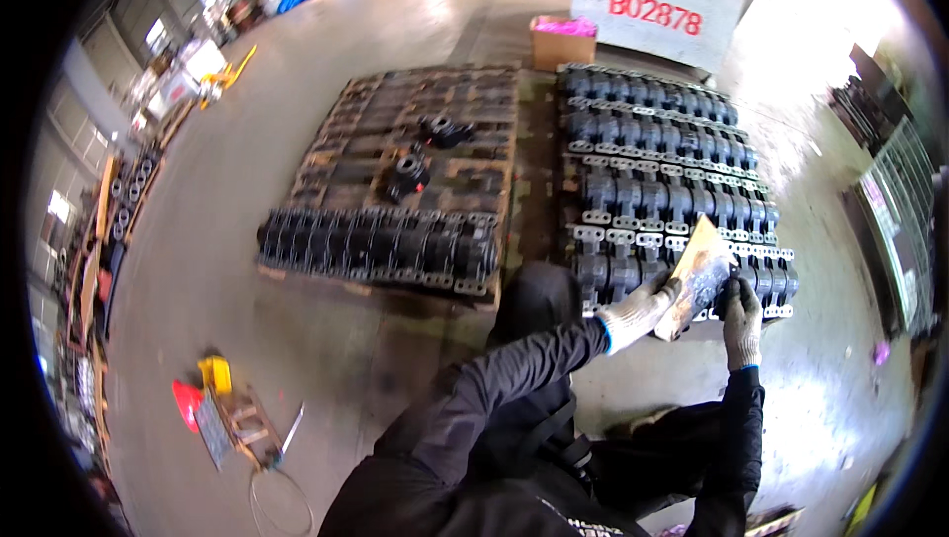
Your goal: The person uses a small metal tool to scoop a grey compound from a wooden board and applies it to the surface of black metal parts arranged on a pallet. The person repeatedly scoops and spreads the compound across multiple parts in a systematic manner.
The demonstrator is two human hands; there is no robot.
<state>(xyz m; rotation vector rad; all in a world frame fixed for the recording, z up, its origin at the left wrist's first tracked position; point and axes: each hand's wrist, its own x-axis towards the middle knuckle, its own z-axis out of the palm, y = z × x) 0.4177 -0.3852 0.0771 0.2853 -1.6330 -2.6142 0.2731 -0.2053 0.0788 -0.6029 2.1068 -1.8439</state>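
A flat, tan board-like piece point(704, 248) smeared with black and grey stands tilted between my hands, over the nearest row of black castings point(605, 275). My left hand point(638, 313), in a pale knit glove, is closed on the piece's left edge. On its other side my gloved right hand point(741, 324) has its fingers curled in at the piece's right edge, around something small and dark that I cannot make out. Several rows of ribbed black castings with pale, holed end flanges lie packed below and beyond both hands.
To the left, a wooden pallet point(336, 146) bears one row of black castings point(376, 245) and two loose black parts point(407, 176). A cardboard box point(563, 47) and a large white crate point(652, 18) stand behind. A small wooden stool point(252, 423) is on the floor at lower left.
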